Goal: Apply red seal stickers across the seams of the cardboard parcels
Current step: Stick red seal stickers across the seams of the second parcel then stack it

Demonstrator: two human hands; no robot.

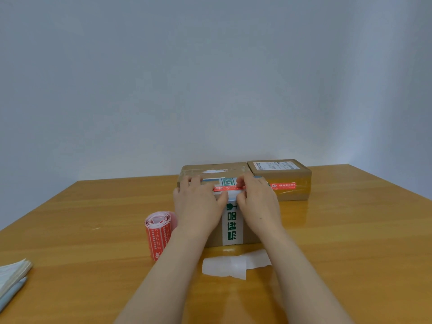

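Done: right parcel (289, 183) at 1 o'clock, sealed.
In hand: near parcel (231, 226); left hand (198, 202), right hand (257, 199), fingers pressing red sticker (228, 188).
Left: rear parcel (210, 168), seal unseen.

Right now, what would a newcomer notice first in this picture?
Two bare hands, left hand and right hand, press a red seal sticker onto the brown cardboard parcel with white tape at table centre. A roll of red stickers stands just left of it.

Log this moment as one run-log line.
step: pressing red seal sticker | on: front parcel | left hand, right hand: both on sticker | sticker roll: table
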